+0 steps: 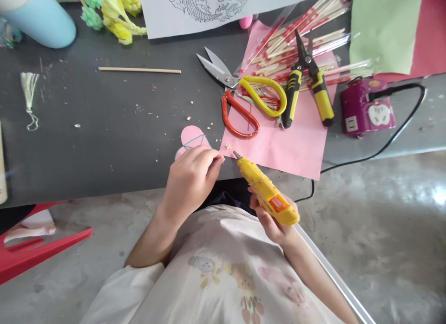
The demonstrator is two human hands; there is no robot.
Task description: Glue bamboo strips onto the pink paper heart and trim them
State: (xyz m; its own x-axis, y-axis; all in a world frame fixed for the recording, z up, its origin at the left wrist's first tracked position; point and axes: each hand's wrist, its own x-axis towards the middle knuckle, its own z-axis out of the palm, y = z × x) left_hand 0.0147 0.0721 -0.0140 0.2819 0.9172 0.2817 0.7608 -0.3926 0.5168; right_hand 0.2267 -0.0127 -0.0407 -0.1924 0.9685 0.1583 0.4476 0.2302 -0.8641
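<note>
We note a yellow glue gun (260,182) with an orange inset and a pink cutout (191,134) crossed by teal lines. Scissors (229,81): one red handle, one yellow; pliers (307,62), yellow and black. We log a white sheet (223,24) with a black dragon pattern and a purple power block (356,106).

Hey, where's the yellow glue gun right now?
In the head view, the yellow glue gun is just right of center, held in the right hand, with its nozzle by the near left corner of the pink sheet.
</note>
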